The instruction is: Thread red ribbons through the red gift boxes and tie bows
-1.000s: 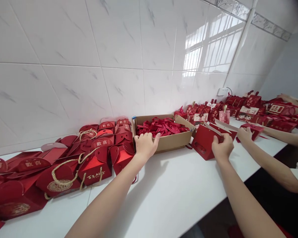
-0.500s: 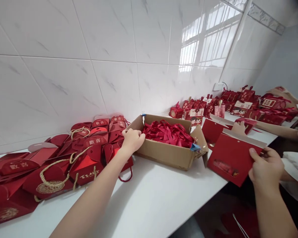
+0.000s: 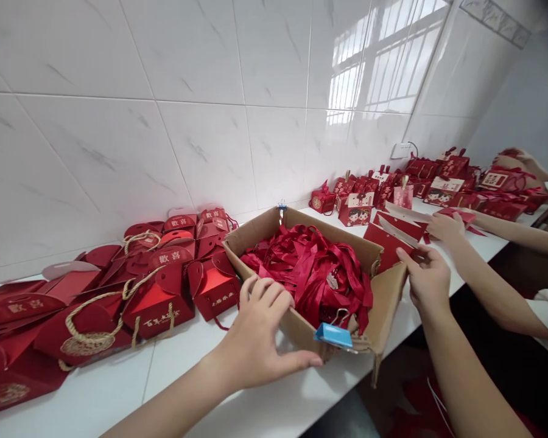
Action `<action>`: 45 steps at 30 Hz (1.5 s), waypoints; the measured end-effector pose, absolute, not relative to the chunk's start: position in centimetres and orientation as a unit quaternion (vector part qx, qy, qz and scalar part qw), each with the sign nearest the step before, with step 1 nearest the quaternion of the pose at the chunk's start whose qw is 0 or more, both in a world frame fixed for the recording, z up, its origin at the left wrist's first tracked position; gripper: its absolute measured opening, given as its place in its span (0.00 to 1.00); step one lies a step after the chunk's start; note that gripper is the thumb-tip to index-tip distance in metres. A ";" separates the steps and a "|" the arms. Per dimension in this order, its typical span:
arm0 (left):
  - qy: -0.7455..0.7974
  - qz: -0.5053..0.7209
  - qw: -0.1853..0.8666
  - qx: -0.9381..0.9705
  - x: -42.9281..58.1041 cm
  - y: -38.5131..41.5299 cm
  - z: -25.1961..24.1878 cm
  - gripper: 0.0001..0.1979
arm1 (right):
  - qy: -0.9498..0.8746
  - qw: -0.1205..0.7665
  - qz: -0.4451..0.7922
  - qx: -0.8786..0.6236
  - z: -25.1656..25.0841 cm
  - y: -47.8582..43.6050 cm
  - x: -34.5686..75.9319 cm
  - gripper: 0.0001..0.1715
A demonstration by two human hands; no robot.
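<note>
A cardboard box (image 3: pixel 301 331) full of dark red ribbons (image 3: pixel 310 267) stands on the white table, a blue binder clip (image 3: pixel 333 335) at its near corner. My left hand (image 3: pixel 267 331) lies against the box's near wall, fingertips over the rim and thumb stretched out to the right. To the right of the box, my right hand (image 3: pixel 427 277) pinches the edge of a red card bag (image 3: pixel 388 237). The box flap partly hides that bag.
Many folded red gift boxes (image 3: pixel 159 304) crowd the table's left side. More small red boxes (image 3: pixel 358 210) line the wall at the right. Another person's hands (image 3: pixel 445 228) work with red pieces beyond my right hand.
The ribbon box has turned and come nearer. My left hand has moved right along its wall and spread. My right hand has moved left with the red bag, now behind the flap.
</note>
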State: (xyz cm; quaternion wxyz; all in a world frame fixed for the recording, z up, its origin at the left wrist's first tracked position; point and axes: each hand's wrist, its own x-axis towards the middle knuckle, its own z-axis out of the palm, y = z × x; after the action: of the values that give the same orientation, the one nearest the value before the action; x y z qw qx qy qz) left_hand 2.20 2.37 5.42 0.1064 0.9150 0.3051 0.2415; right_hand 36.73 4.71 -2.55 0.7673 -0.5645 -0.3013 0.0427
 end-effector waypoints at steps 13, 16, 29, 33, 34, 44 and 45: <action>0.165 0.354 0.191 0.901 -6.2 5.4 3.4 0.37 | -0.777 0.462 0.068 -0.422 8.7 -2.7 28.1 0.06; 0.167 0.404 0.210 0.874 -6.4 5.3 2.8 0.38 | -0.897 0.173 0.095 -0.396 11.0 -2.5 23.7 0.13; 0.150 0.411 0.203 0.876 -6.0 5.4 2.9 0.35 | -0.852 0.061 0.054 -0.518 13.5 7.9 21.0 0.10; 0.147 0.408 0.200 0.878 -6.2 5.5 2.7 0.33 | -0.804 0.114 -0.131 -0.569 12.4 8.0 21.2 0.13; 0.145 0.408 0.202 0.878 -6.2 5.5 2.6 0.34 | -0.808 0.136 -0.161 -0.550 12.1 7.3 20.8 0.15; 0.137 0.389 0.208 0.887 -6.4 5.4 2.6 0.35 | -0.870 -0.089 0.014 -0.485 8.0 3.2 17.5 0.33; 0.132 0.390 0.206 0.888 -6.4 5.5 2.5 0.35 | -0.878 -0.074 -0.002 -0.473 7.9 3.4 17.7 0.28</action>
State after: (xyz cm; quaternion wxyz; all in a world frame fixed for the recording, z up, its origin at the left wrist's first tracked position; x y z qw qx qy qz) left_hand -6.38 5.48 2.54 0.2063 0.8877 0.1319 0.3900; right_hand 17.67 3.42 7.91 -0.0738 -0.4729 -0.8780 -0.0021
